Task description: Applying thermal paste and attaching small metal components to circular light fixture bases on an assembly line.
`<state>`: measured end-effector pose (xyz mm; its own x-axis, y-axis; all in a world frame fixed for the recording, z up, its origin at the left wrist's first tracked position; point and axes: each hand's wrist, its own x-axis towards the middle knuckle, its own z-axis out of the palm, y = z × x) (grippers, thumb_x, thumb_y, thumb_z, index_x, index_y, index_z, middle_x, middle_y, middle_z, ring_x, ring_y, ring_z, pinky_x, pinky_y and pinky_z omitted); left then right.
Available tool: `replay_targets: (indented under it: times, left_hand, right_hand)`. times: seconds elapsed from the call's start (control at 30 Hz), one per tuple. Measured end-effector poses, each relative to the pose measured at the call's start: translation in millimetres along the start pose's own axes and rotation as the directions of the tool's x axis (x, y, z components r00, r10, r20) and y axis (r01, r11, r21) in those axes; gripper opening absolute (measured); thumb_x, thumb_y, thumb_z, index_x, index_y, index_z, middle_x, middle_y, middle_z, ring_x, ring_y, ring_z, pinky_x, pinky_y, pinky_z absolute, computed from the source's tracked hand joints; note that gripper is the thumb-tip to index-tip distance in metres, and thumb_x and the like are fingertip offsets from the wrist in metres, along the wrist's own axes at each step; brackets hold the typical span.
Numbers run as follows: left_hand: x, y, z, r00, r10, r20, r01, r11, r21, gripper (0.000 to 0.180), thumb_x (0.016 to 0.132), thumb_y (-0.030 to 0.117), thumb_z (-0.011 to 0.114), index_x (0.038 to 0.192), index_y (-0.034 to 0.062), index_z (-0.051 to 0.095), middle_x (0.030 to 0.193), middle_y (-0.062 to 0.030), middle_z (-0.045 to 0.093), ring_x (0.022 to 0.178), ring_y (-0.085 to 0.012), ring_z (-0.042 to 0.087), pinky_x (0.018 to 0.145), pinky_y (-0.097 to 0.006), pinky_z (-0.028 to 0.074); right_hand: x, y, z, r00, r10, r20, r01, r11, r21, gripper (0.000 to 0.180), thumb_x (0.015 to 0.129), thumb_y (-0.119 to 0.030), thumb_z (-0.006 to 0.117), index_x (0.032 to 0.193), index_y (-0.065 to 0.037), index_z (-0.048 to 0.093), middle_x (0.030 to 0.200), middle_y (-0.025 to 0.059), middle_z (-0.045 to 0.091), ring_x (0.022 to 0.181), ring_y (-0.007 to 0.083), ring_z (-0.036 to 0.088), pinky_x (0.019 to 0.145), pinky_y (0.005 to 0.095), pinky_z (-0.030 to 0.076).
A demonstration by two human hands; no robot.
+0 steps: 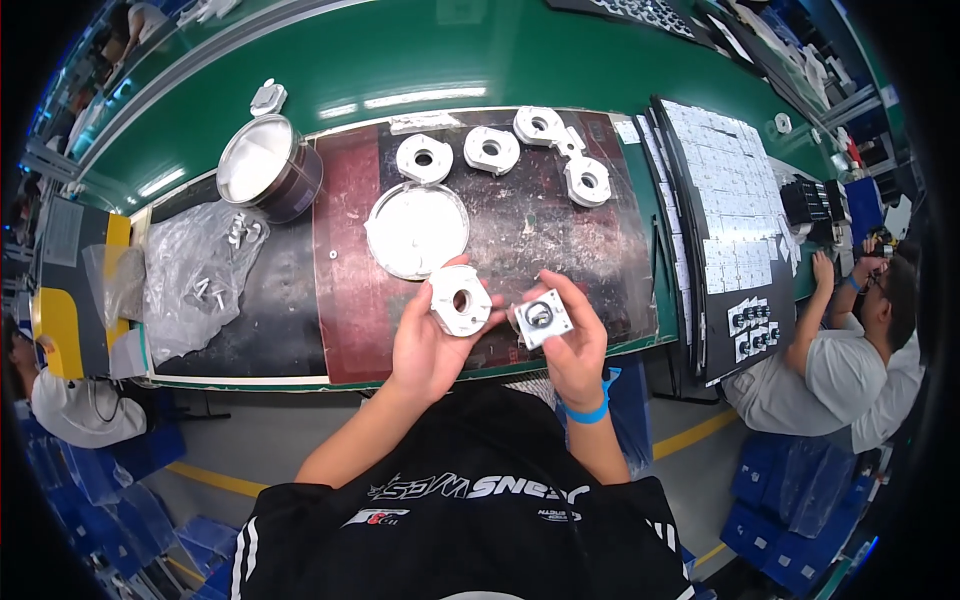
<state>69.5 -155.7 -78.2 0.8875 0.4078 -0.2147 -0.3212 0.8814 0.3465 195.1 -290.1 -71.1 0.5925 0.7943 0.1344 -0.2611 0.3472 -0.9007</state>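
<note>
In my left hand [420,352] lies a white rounded housing [444,312] with a hole through its middle, fingers curled under it. To its right, my right hand [578,350] grips a small square silver-white block [556,326] with a dark round centre, pinched between thumb and fingers. The two parts are held apart, low over the front of the bench. Just beyond the left hand is a round white lid [415,232]. Similar white housings stand farther back, among them one housing [408,168] behind the lid and another [478,160] beside it.
At the back left a can [292,192] shows white content at its open top. A clear plastic bag [180,310] with small white pieces lies left. On the right are black boards with white sheets [730,190] and several small dark-centred parts [752,326]. A person [835,370] sits beyond.
</note>
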Motion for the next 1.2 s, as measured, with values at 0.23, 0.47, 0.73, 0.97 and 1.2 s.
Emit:
replay_targets:
  times: [0.23,0.47,0.73,0.97,1.2]
  left_hand:
    - [-4.4,-20.3,10.9,0.962,0.271,0.031,-0.272,0.945,0.183,0.062,0.092,0.036,0.05,0.145,0.0092,0.031,0.145,-0.0156,0.042,0.125,-0.0234,0.05,0.099,-0.033,0.044]
    - [-20.9,-15.6,9.3,0.981,0.148,0.124,-0.158,0.984,0.077,0.037,0.104,0.047,0.031,0.133,0.0233,0.038,0.144,-0.017,0.041,0.132,-0.032,0.044,0.104,-0.05,0.041]
    - [-21.5,-0.8,12.6,0.999,0.04,-0.023,-0.043,0.987,-0.153,0.052,0.101,0.031,0.042,0.144,0.0035,0.034,0.144,-0.0195,0.043,0.138,-0.0367,0.038,0.116,-0.049,0.032]
    - [-17.8,-4.3,8.4,0.995,0.019,-0.097,-0.011,0.996,0.088,0.051,0.108,0.037,0.028,0.144,0.0033,0.036,0.136,-0.0135,0.051,0.126,-0.0226,0.052,0.107,-0.043,0.042]
    - [-21.1,-6.4,16.5,0.982,0.13,-0.137,-0.084,0.949,0.303,0.048,0.108,0.036,0.03,0.145,0.0059,0.035,0.13,-0.0106,0.052,0.119,-0.0186,0.054,0.1,-0.034,0.047]
  right_hand:
    - [-17.8,16.6,43.1,0.999,-0.005,0.048,-0.017,0.9,0.437,0.079,0.088,-0.031,0.068,0.149,-0.009,0.023,0.115,0.018,0.054,0.107,0.0308,0.058,0.088,0.0421,0.05]
    - [-7.6,7.6,25.2,0.99,-0.13,0.049,0.11,0.949,0.297,0.078,0.09,-0.019,0.068,0.149,-0.01,0.016,0.119,0.0188,0.055,0.111,0.032,0.058,0.098,0.0449,0.047]
    - [1.8,-16.6,8.0,0.996,-0.038,0.081,0.041,0.999,-0.034,0.071,0.077,-0.013,0.082,0.134,0.002,0.043,0.114,0.0182,0.062,0.108,0.0241,0.061,0.095,0.0352,0.049]
    - [24.3,-58.2,34.5,0.926,-0.139,0.351,0.369,0.527,-0.765,0.047,0.07,-0.002,0.078,0.115,-0.003,0.066,0.113,0.0152,0.065,0.099,0.0294,0.063,0.087,0.0369,0.049]
    - [19.4,-39.7,44.6,0.939,-0.102,0.329,0.331,0.529,-0.781,0.04,0.072,-0.004,0.079,0.111,-0.006,0.07,0.114,0.0135,0.064,0.101,0.0307,0.064,0.086,0.0381,0.053]
